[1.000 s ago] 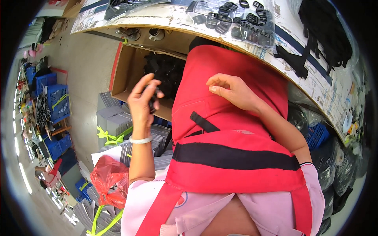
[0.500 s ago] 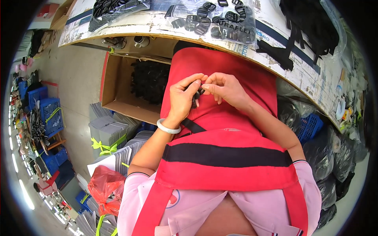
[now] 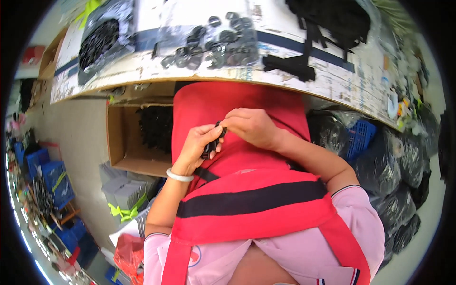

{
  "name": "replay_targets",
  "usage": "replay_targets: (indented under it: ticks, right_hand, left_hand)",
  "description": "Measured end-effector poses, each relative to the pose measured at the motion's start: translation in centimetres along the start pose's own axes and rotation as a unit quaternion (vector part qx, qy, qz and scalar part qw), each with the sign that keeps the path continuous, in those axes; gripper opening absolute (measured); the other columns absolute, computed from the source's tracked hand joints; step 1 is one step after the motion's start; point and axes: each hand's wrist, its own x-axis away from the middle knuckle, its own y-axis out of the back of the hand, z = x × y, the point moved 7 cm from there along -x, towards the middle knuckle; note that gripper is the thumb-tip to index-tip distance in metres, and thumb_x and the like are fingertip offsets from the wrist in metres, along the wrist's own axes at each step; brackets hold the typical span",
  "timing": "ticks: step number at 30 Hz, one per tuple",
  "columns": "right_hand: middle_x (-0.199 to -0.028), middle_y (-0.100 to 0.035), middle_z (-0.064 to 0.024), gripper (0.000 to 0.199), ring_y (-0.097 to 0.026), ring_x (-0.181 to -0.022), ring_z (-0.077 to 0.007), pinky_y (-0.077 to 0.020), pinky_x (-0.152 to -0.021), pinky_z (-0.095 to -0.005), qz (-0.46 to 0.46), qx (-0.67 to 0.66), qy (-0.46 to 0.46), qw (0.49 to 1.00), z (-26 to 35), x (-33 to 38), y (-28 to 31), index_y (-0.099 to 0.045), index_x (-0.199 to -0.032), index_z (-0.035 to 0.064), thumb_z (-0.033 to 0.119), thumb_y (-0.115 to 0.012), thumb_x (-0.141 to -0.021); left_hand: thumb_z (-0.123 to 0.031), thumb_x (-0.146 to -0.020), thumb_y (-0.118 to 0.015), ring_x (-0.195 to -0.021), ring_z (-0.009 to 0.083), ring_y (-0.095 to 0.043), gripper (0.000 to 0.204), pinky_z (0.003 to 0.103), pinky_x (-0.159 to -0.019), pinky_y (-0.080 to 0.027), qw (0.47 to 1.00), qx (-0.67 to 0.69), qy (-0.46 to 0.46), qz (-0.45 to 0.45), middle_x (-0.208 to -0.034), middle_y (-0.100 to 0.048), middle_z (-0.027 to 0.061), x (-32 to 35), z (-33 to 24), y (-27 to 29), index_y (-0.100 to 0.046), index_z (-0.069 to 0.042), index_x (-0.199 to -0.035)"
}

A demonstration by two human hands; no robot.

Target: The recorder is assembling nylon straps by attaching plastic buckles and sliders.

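Over the red apron (image 3: pixel 247 99) on my lap, my left hand (image 3: pixel 195 145) is closed around a small black strap piece (image 3: pixel 208 151), which seems to have a buckle at its upper end. The fingers hide much of it. My right hand (image 3: pixel 251 127) meets it from the right, thumb and fingertips pinched at the upper end of the piece. Whether a separate small part is in that pinch is hidden. Beyond both hands, a clear bag of black plastic buckles (image 3: pixel 221 50) lies on the worn white table (image 3: pixel 142 73).
Black straps (image 3: pixel 292 66) lie on the table at right, and a bag of black parts (image 3: pixel 99 45) at left. Under the table edge is a cardboard box (image 3: pixel 137 164) with black pieces. Grey stacks (image 3: pixel 124 190) stand left; black bags (image 3: pixel 380 166) and a blue basket (image 3: pixel 360 137) right.
The view has swung, so the table sits lower and further left. My left hand has wrapped more fully around the black strap piece, and my right hand has turned with its fingers folded together.
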Motion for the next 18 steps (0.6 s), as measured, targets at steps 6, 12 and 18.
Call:
replay_targets:
  ticks: [6, 12, 18]
  right_hand:
    - [-0.098, -0.068, -0.0089, 0.017, -0.065, -0.086, -0.0280, -0.0527, -0.075, -0.0361, -0.080, 0.045, -0.216, 0.972, -5.5, -0.3, 7.3, -0.068, -0.101, 0.0074, 0.015, -0.066, -0.086]
    - [-0.103, -0.065, -0.0097, 0.021, -0.057, -0.098, -0.0279, -0.0460, -0.088, -0.0350, -0.132, 0.197, -0.215, 0.947, -12.8, 1.3, 13.8, -0.071, -0.100, 0.0053, 0.011, -0.070, -0.080]
    - [-0.092, -0.066, -0.0068, 0.016, -0.059, -0.087, -0.0264, -0.0470, -0.080, -0.0343, -0.170, 0.181, -0.172, 0.953, -13.5, 1.1, 14.9, -0.071, -0.097, 0.0066, 0.012, -0.069, -0.082]
  left_hand:
    - [-0.024, -0.098, -0.057, -0.061, 0.0135, -0.058, 0.024, 0.021, -0.041, -0.043, 0.989, 0.142, -0.038, 0.020, -0.080, -0.061, 0.0061, -1.4, -0.3, 0.2, -0.060, -0.001, -0.102]
    - [-0.030, -0.100, -0.051, -0.075, 0.0203, -0.060, 0.030, 0.026, -0.049, -0.050, 0.971, 0.237, 0.037, -0.001, -0.091, -0.060, 0.0087, -2.6, 0.8, -0.2, -0.054, -0.002, -0.113]
    - [-0.025, -0.097, -0.059, -0.066, 0.0137, -0.061, 0.023, 0.020, -0.041, -0.045, 0.987, 0.153, 0.020, 0.040, -0.088, -0.063, 0.0076, -2.6, -0.1, -1.9, -0.061, -0.002, -0.099]
